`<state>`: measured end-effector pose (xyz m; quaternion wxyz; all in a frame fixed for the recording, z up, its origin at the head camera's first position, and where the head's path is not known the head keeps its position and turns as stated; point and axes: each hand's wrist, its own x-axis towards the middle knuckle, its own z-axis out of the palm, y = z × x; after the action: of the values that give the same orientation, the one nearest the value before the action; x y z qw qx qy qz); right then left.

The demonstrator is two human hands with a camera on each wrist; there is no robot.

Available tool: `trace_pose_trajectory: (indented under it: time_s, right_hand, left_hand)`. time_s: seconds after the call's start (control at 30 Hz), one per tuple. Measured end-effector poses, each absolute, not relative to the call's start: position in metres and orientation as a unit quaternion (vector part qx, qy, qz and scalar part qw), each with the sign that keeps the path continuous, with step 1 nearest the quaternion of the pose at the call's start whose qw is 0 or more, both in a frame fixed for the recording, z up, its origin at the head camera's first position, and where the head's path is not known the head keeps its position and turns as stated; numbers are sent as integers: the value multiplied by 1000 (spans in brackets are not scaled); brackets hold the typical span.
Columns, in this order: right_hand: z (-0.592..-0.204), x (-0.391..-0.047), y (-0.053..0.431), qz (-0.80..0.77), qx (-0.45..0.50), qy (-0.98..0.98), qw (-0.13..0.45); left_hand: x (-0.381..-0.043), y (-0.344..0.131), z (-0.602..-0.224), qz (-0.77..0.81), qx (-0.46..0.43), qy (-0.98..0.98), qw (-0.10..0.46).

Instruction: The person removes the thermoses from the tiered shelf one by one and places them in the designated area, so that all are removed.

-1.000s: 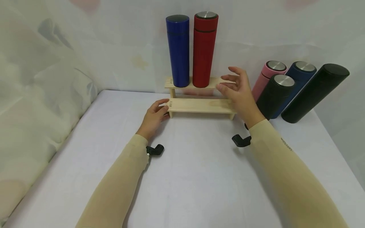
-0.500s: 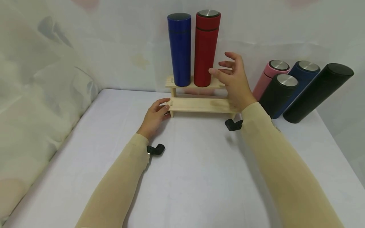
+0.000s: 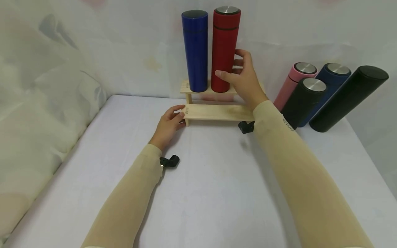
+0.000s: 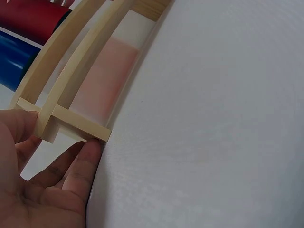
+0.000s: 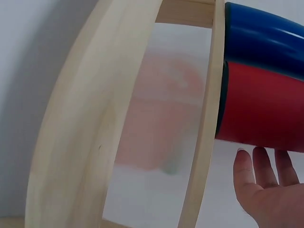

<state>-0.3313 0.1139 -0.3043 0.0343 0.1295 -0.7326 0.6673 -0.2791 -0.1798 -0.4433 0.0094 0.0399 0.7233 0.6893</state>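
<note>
Red bottle point(image 3: 225, 44) stands upright on upper tier of wooden rack point(image 3: 217, 112). Right hand point(image 3: 243, 78): fingers apart, at bottle's side. Left hand point(image 3: 166, 126): fingers clamped on rack's left end.

White-covered table point(image 3: 204, 193), pale printed backdrop point(image 3: 133, 41) behind it, creased patterned cloth point(image 3: 46, 89) at left, soft light

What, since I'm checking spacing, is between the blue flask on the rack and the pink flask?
In the head view, the red flask, upright, then the right hand at its side come between the blue flask and the pink flask.
</note>
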Motion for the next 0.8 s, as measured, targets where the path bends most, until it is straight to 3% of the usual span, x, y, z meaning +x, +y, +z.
trace_pose_trajectory:
  time_s: [0.8]
  right_hand:
    - [-310, -354, 98, 672, 111, -731, 48]
  left_hand:
    - [-282, -180, -443, 684, 28, 729, 11]
